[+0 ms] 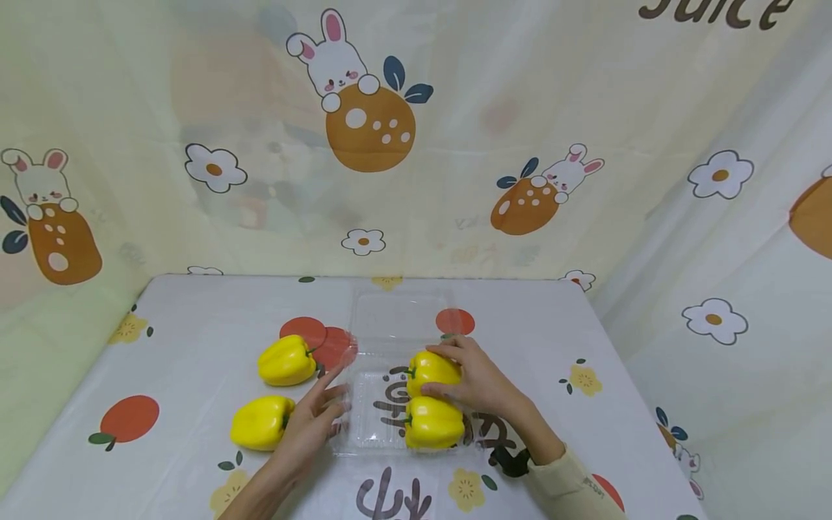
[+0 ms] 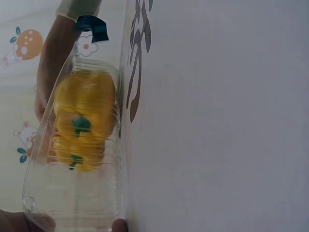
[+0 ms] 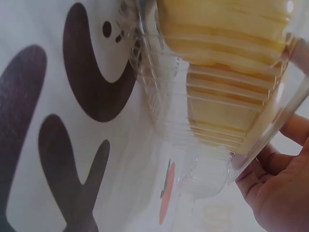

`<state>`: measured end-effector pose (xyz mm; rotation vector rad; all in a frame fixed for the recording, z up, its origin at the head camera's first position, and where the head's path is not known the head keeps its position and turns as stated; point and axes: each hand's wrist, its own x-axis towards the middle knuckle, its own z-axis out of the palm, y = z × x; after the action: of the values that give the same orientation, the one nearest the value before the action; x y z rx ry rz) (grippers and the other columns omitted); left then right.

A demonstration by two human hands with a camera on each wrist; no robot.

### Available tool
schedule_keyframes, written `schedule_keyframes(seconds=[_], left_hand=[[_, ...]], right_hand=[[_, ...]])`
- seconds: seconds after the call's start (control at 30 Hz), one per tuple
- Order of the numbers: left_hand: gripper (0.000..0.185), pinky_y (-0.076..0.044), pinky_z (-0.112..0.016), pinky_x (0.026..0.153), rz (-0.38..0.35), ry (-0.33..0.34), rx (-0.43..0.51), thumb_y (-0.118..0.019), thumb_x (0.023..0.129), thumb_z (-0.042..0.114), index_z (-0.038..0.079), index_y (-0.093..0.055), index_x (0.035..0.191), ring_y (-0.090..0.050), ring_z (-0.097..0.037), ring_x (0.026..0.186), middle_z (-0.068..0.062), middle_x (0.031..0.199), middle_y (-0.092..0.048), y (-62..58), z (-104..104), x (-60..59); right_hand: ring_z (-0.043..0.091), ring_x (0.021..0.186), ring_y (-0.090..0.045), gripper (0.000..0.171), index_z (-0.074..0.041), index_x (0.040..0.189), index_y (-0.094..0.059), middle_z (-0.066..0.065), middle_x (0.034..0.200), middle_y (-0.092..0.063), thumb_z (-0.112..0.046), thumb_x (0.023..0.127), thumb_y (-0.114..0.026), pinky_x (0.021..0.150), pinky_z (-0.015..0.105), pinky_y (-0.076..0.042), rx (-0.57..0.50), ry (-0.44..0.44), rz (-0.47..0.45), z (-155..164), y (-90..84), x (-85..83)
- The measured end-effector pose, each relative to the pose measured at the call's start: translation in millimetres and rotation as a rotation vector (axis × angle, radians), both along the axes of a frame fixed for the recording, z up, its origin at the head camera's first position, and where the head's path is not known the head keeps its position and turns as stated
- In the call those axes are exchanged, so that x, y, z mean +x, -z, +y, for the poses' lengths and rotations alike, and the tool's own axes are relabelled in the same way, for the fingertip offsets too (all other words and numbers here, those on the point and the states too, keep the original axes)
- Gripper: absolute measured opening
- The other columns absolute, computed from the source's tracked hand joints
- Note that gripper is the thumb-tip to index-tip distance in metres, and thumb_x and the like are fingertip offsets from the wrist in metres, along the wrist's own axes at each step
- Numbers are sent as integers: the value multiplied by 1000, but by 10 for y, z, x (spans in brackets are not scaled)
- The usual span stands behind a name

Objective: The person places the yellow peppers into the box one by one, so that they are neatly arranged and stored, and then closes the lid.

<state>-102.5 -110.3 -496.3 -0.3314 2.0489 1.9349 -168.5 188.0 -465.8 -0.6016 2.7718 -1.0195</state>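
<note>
Clamshell container (image 1: 373, 427): clear plastic, resting on the tablecloth (image 1: 533, 325), lid (image 1: 399, 314) folded back toward the far side, dark lettering showing through the base.
Far yellow bell pepper (image 1: 430, 370): inside the right half of the container, green stem pointing left.
Near yellow bell pepper (image 1: 434, 426): lying on its side in the same half, just beside the far one, stem also pointing left.
Right hand (image 1: 477, 379): pinching the far yellow bell pepper, fingers over the far side, thumb along the near side; dark wristband (image 1: 510, 462) and pale sleeve (image 1: 572, 487) behind.
Left hand (image 1: 315, 417): fingers spread and lightly bent, index reaching forward, fingertips at the container's left edge.
Upper loose pepper (image 1: 286, 360): yellow, left of the container, stem toward the right.
Lower loose pepper (image 1: 257, 423): yellow, closer to the viewer, just beside the left hand.
Tablecloth print: red fruits, yellow flowers, brown lettering on white.
Backdrop curtain (image 1: 455, 43): cream, decorated with rabbits, orange fruits, white flowers.
</note>
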Motion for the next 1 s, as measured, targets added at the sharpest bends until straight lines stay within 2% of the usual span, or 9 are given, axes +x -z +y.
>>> schedule_keyframes(seconds=[0.2, 0.37, 0.7, 1.0], left_hand=[[65, -58, -36, 95, 2, 1, -4, -54, 105, 11, 33, -38, 165, -54, -38, 135, -22, 161, -48, -3, 0, 1], [66, -57, -37, 95, 9, 5, -4, -55, 105, 12, 33, -37, 165, -54, -39, 137, -23, 162, -48, -2, 1, 9], [65, -56, -34, 92, 10, 4, -5, -55, 105, 12, 32, -38, 165, -54, -39, 136, -22, 160, -50, -8, 7, 7], [64, -57, -36, 95, 5, 3, 0, -54, 106, 12, 33, -38, 164, -53, -38, 137, -22, 160, -49, 5, 7, 7]], right_hand=[[20, 119, -51, 74, -13, 149, -62, 4, 134, -59, -45, 87, -87, 100, 40, -56, -14, 3, 22, -15, 34, 7], [22, 123, -52, 78, -12, 153, -57, 5, 139, -58, -46, 89, -84, 104, 44, -56, -19, 4, 24, -12, 47, 20], [26, 128, -51, 73, -11, 151, -58, 6, 143, -57, -43, 90, -83, 107, 47, -56, -29, 5, 37, 1, 17, 50], [31, 135, -53, 71, -11, 150, -59, 9, 151, -54, -36, 89, -86, 116, 54, -51, -14, 23, 43, 25, -46, 75]])
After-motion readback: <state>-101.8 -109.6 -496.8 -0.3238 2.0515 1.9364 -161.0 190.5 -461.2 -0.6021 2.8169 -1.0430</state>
